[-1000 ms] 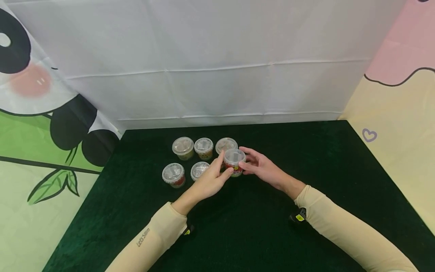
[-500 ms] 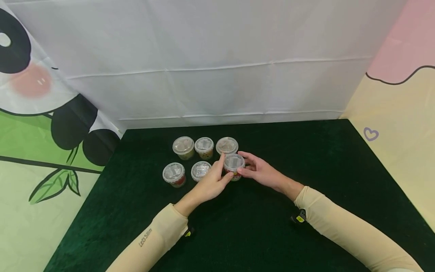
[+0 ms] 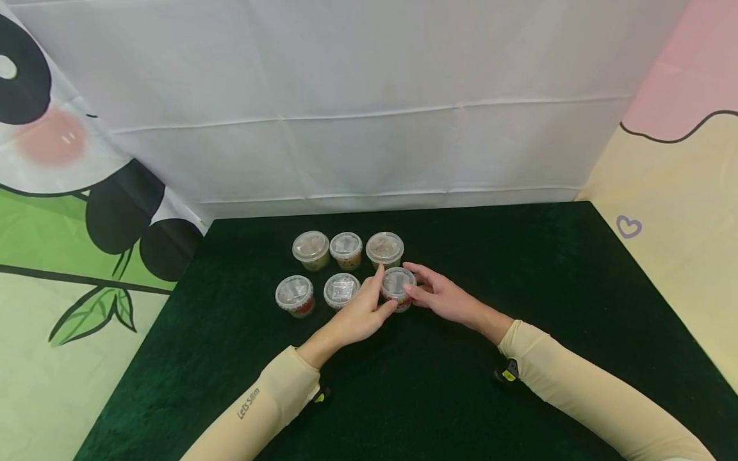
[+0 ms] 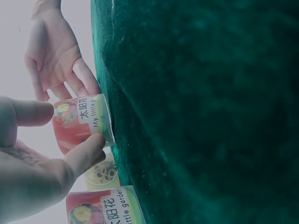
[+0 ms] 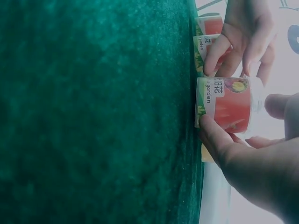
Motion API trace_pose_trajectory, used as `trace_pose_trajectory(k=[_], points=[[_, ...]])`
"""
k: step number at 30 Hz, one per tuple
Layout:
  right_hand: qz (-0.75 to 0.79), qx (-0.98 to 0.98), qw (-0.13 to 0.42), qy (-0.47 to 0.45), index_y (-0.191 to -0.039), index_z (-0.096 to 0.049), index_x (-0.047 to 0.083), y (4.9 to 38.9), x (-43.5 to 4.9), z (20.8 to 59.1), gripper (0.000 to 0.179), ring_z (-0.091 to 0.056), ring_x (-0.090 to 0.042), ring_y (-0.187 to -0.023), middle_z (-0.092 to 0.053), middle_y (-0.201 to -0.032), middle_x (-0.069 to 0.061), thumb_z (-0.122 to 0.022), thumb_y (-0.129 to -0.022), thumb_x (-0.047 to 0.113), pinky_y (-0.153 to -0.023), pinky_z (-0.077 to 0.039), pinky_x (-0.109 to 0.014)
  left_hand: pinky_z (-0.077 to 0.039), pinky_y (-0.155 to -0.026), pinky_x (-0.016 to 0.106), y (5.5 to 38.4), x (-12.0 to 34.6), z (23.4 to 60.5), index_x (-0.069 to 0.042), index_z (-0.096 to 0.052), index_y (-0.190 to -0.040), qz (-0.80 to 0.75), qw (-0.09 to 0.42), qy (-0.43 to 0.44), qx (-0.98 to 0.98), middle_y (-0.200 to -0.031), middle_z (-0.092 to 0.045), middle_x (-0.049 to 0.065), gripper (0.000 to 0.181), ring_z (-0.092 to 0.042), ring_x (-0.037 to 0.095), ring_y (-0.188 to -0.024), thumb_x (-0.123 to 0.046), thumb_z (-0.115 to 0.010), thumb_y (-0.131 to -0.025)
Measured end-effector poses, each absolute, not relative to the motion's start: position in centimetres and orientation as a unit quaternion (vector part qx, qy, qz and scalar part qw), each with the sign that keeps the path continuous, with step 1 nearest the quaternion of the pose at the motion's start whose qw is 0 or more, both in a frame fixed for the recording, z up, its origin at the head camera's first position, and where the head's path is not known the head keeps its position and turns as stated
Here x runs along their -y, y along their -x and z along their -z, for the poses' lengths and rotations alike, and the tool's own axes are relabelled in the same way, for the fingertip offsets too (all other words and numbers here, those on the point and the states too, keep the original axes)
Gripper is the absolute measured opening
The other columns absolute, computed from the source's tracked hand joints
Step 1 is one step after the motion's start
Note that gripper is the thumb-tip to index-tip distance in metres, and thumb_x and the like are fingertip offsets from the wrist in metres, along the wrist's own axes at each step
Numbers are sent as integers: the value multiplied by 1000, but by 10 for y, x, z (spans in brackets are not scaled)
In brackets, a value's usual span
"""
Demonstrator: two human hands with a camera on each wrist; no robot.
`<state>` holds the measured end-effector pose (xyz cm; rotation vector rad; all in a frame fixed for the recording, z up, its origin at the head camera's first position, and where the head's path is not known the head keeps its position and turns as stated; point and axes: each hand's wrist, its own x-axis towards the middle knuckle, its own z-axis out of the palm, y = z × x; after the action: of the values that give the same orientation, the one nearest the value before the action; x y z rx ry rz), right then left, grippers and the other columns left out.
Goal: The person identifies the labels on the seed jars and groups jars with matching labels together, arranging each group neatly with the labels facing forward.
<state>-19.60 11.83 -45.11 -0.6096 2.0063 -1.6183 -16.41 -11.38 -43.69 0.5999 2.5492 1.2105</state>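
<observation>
A small lidded plastic cup with a red and green "My little garden" label stands upright on the dark green cloth, held between both hands. My left hand flanks it on the left, thumb at its front and index finger near the lid. From the right, my right hand holds it, thumb near the lid's edge and fingers behind. In the left wrist view the left thumb lies over the label of the cup. The right wrist view shows the right thumb low on the cup.
Three similar cups form a back row: left, middle and right. In front, left of the held cup, are two more, an outer cup and an inner cup. A white cloth wall rises behind the table.
The cup between the hands has come down and slightly toward me, from overlapping the back right cup to standing in the front row. Both hands have moved with it.
</observation>
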Motion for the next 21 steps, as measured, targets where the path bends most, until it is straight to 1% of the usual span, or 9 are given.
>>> trace_pose_trajectory(k=[3,6,9,11,14,16,21], points=[[589,-737,240,226,-162,-19,11,196,-118,452,65,-50,-33,-132,-41,-146,-18,-50,-108,27,-106,-47,-43,-38,-113,49,163,114,437,-5,-5,-163,-415,128,-208,-876,-159,-26,22,80,-42,33,-138,-21,-56,-104],[587,-740,237,228,-162,-19,10,195,-117,453,64,-52,-32,-129,-42,-145,-18,-49,-108,26,-105,-48,-42,-45,-106,47,163,115,437,-5,-6,-163,-412,130,-213,-876,-159,-26,21,80,-50,31,-127,-22,-57,-104],[587,-738,236,232,-161,-21,9,194,-117,453,62,-53,-31,-128,-42,-145,-18,-49,-108,24,-104,-48,-41,-48,-101,45,163,116,438,-4,-8,-163,-399,129,-217,-881,-159,-27,21,80,-54,29,-121,-27,-57,-104],[590,-735,238,234,-161,-21,7,194,-117,453,61,-53,-32,-128,-41,-146,-19,-48,-109,23,-105,-48,-41,-46,-105,46,163,116,437,-4,-9,-163,-390,131,-219,-885,-159,-26,21,79,-51,31,-127,-31,-56,-105],[594,-729,247,234,-161,-21,5,194,-116,454,61,-52,-34,-129,-40,-147,-20,-48,-109,23,-105,-48,-43,-38,-113,49,162,116,432,-3,-9,-162,-372,136,-223,-891,-161,-25,23,77,-42,34,-139,-31,-53,-106],[594,-727,251,235,-160,-20,4,194,-115,454,62,-51,-36,-130,-40,-146,-22,-48,-109,24,-105,-48,-45,-36,-114,49,162,115,429,-1,-9,-162,-359,141,-224,-895,-161,-24,23,75,-40,36,-141,-29,-53,-107],[589,-736,250,221,-160,-22,3,194,-113,451,61,-50,-38,-131,-41,-145,-22,-48,-109,23,-104,-47,-49,-36,-114,50,165,114,426,4,-11,-160,-326,137,-236,-905,-160,-25,26,72,-41,36,-140,-27,-50,-108]])
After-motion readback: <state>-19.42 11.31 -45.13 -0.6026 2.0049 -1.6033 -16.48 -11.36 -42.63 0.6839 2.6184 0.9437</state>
